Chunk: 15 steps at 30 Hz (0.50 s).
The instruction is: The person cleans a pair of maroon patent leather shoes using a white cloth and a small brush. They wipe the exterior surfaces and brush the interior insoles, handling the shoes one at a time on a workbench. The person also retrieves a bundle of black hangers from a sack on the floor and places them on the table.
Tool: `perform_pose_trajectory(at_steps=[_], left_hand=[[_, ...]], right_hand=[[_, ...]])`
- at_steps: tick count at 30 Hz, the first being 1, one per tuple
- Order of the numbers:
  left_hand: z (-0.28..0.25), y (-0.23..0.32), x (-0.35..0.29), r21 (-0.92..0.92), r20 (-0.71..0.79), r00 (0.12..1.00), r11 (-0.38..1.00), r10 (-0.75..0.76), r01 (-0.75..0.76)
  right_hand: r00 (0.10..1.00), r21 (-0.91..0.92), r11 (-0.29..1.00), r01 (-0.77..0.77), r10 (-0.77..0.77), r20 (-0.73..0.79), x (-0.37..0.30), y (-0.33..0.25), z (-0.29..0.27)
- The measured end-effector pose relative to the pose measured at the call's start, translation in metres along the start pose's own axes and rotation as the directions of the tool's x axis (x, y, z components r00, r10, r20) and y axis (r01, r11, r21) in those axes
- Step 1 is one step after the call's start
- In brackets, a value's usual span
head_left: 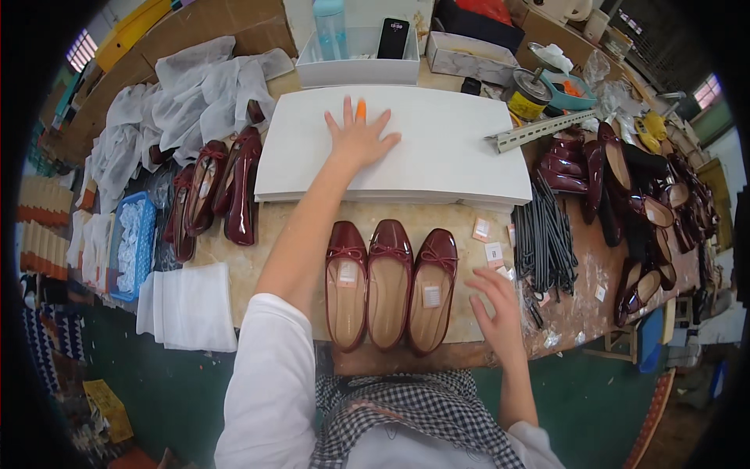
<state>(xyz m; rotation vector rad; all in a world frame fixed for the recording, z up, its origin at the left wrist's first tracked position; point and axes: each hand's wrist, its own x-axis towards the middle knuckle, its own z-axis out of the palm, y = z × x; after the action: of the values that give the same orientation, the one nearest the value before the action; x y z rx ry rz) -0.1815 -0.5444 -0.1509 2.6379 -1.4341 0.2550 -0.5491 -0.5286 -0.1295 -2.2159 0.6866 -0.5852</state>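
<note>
My left hand lies spread on a broad white stack, like paper sheets, with an orange cover on one finger. In front of me are three dark red patent flat shoes with bows: a left one, a middle one and a right one. The left and right shoes each have a small tag inside. To the right of the shoes, my right hand has its fingers apart and holds nothing I can see. Near its fingertips are small printed tags on the table.
Black rods lie in a bundle at right, beside many red shoes. A metal channel rests over the stack's right corner. At left are more red shoes, white tissue and a blue basket. A white tray stands behind.
</note>
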Motion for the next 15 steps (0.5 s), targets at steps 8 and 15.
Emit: perform_pose_trajectory(at_steps=[8,15], left_hand=[[-0.074,0.098,-0.129,-0.591,-0.053,0.873,0.689,0.485,-0.419],[-0.085,0.083,-0.233,-0.902,-0.296,0.878,0.191,0.376,-0.386]], right_hand=[[0.891,0.910,0.343,-0.235,0.450,0.061,-0.012,0.007,0.014],[0.638,0.730,-0.045,-0.682,0.451,0.624,-0.018,-0.044,0.035]])
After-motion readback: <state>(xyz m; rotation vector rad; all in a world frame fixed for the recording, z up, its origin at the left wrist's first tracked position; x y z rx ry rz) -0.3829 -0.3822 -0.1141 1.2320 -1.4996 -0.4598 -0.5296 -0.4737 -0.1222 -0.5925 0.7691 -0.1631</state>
